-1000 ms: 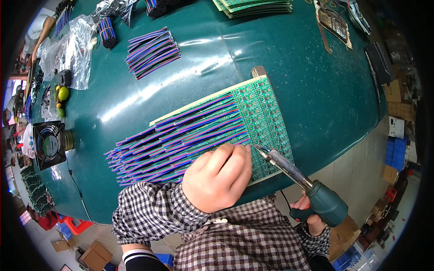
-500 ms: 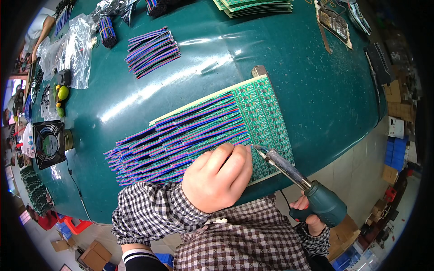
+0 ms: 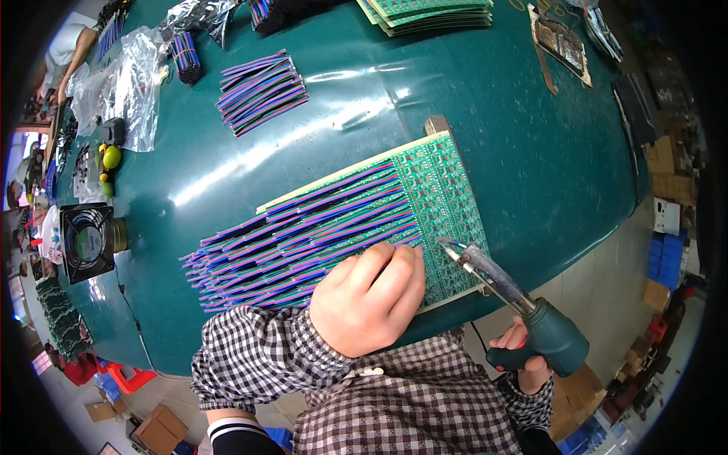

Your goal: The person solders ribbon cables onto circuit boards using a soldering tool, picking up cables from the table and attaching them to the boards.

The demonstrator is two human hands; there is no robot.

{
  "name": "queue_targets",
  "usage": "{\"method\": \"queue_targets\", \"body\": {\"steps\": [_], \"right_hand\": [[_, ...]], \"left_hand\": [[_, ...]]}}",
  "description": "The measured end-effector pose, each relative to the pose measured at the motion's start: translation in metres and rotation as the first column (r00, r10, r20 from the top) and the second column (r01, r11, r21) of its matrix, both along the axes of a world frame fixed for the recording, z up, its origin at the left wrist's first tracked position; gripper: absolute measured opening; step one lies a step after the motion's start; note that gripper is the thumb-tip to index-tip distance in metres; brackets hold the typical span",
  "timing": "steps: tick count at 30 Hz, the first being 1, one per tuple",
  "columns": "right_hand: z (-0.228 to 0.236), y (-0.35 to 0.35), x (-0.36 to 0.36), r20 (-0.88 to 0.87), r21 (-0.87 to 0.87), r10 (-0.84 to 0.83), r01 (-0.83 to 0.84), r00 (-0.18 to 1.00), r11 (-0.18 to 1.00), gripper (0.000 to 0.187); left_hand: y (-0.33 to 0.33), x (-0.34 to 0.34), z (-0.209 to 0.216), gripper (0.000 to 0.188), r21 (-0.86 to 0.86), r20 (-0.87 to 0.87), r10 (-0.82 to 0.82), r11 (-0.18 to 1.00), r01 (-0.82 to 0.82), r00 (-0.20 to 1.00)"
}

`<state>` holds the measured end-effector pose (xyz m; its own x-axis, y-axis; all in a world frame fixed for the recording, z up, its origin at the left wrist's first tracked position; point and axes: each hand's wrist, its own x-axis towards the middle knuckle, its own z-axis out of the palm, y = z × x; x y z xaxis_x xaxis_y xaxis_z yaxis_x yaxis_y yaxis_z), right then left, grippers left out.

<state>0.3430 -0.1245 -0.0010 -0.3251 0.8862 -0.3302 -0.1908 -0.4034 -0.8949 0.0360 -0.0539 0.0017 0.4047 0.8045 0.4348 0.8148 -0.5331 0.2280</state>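
Observation:
A panel of green circuit boards (image 3: 447, 189) lies slanted on the table before me, raised on a strip at its right end. Rows of multicoloured ribbon wires (image 3: 303, 227) run across it, fanning out past its left end. My left hand (image 3: 369, 299) is closed over the lower rows, pinching a ribbon wire at its board end; the fingertips are mostly hidden. My right hand (image 3: 522, 356) grips a dark green soldering gun (image 3: 557, 337) by its handle. Its metal tip points up and left, just right of my left fingers, over the boards or very near them.
Loose ribbon wires (image 3: 263, 91) lie in a bunch farther back, near a tied bundle (image 3: 185, 58) and clear plastic bags (image 3: 136, 91). More circuit boards (image 3: 428, 14) are stacked at the far edge. A small black fan (image 3: 88, 243) stands at the left, its cord trailing along the table.
The soldering gun's tip has moved a little to the right, away from my left fingertips. My left hand stays closed over the wires, and the view has shifted slightly.

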Motion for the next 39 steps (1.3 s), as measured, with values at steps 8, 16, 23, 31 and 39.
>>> {"method": "queue_targets", "body": {"steps": [8,16,23,31,39], "right_hand": [[-0.005,0.047,-0.018,-0.067,0.135,-0.204,0.212,0.977,0.968,0.088],[-0.005,0.075,-0.015,-0.134,0.245,-0.216,0.244,0.967,0.938,0.072],[-0.015,0.068,-0.007,-0.209,0.113,-0.287,0.314,0.935,0.942,0.073],[-0.008,0.059,-0.012,-0.12,0.131,-0.283,0.298,0.952,0.946,0.069],[0.0,0.057,-0.012,-0.156,0.175,-0.276,0.302,0.948,0.937,0.074]], "left_hand": [[-0.01,-0.003,0.014,0.033,-0.094,0.04,0.039,0.995,-0.035,0.998],[0.105,-0.145,-0.004,0.019,-0.295,0.157,0.378,0.9,-0.322,0.912],[0.098,-0.134,-0.026,0.012,-0.446,0.236,0.453,0.837,-0.318,0.86],[0.093,-0.132,-0.021,0.011,-0.28,0.107,0.306,0.922,-0.267,0.946],[0.081,-0.123,0.023,0.016,-0.446,0.704,0.404,0.892,-0.078,0.585]]}}
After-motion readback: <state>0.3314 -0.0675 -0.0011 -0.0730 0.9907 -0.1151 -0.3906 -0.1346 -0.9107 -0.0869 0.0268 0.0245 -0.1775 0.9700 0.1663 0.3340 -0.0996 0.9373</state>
